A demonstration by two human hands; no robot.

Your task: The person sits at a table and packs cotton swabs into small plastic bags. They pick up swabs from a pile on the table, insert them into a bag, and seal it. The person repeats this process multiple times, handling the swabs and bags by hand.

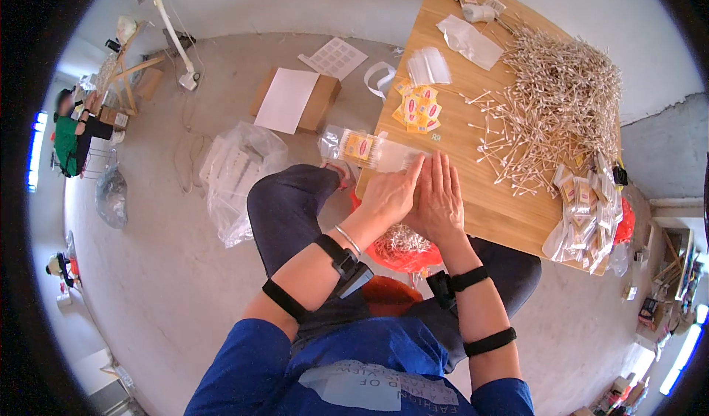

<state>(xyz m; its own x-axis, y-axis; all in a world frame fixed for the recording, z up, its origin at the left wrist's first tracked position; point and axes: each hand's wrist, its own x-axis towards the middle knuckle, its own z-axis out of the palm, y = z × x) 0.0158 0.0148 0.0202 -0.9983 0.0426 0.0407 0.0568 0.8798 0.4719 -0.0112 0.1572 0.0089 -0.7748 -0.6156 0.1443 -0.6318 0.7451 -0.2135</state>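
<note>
Left hand [389, 196], its grip unclear, beside straight-fingered right hand [440, 203] at table [491, 205], near swab packet [360, 147]

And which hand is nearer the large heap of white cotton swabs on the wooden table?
Right. The right hand is below and left of the heap; the left hand sits farther left, beside the right.

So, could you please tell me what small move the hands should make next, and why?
Perhaps the left hand should draw the yellow-labelled swab pack inward: it appears to overhang the left edge of the wooden table, and that hand is close by, up against the right hand.
</note>
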